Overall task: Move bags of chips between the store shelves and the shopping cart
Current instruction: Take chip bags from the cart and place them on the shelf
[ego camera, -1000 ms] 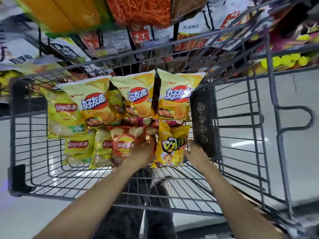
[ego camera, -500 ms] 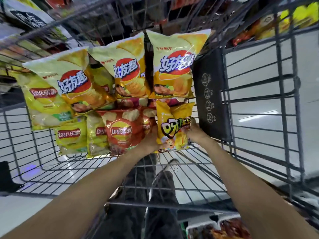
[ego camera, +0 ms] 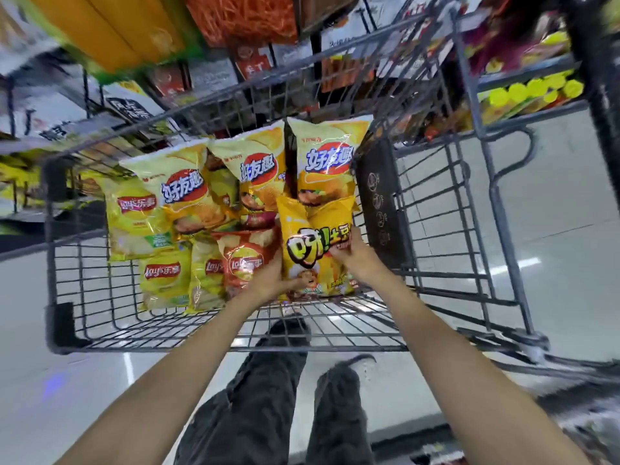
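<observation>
Nearest the viewer, two bare forearms reach into the shopping cart over its near rim. The orange-yellow bag is held from both sides: the left hand is curled round its lower left corner, and the right hand grips its right edge with fingers wrapped onto the front. Compared with half a second ago, the bag has been raised and tipped upright; its top now overlaps the lower part of the far-right yellow bag, where before it lay lower, below that row. This is judged to be the start of a lift out of the cart, so a transfer toward the shelves beyond the far rim appears to be under way. Just left of the held bag, the red Lay's bag is left lying on the cart floor, with smaller yellow bags beside it. Further off, three large yellow bags are stood against the far wall.
</observation>
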The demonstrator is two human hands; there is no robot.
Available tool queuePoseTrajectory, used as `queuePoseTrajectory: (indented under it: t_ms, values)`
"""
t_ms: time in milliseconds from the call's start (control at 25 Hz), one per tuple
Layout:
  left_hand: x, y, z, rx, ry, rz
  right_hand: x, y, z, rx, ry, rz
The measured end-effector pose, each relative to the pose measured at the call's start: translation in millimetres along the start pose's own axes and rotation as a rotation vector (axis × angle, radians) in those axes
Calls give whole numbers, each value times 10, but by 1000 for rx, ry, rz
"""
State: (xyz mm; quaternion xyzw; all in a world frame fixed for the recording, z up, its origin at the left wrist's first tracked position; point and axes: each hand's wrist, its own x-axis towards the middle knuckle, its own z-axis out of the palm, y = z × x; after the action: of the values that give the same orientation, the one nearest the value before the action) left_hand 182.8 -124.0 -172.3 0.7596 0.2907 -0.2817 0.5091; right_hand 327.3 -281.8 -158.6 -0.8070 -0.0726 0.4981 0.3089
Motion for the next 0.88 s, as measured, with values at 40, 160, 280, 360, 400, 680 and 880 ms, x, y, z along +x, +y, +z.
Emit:
queuePoseTrajectory:
  t_ms: [40,160,280,360,400,680,880]
  values:
    - [-140,119,-41,-26,45,34,-110,-104,-60,-14,9,-35]
    - [-570,468,-97,-120,200,131,-520,-359,-307,-54,68,-200]
    - [-944,768,-51,-209,304,233,-1072,-577,-566,-117,119,-318]
    - [-1246,1041,38,-207,387,298,-1522,-665,-770,-134,179,-412]
    - [-1388,1198,75,-204,431,335,-1739,-689,-884,-129,219,-478]
    - [-2067,2353,471,-152,518,676,-3111,-555,-1754,-52,497,-737]
    - [-2211,3227,923,-88,432,839,-3732,-112,-2457,5,753,-752]
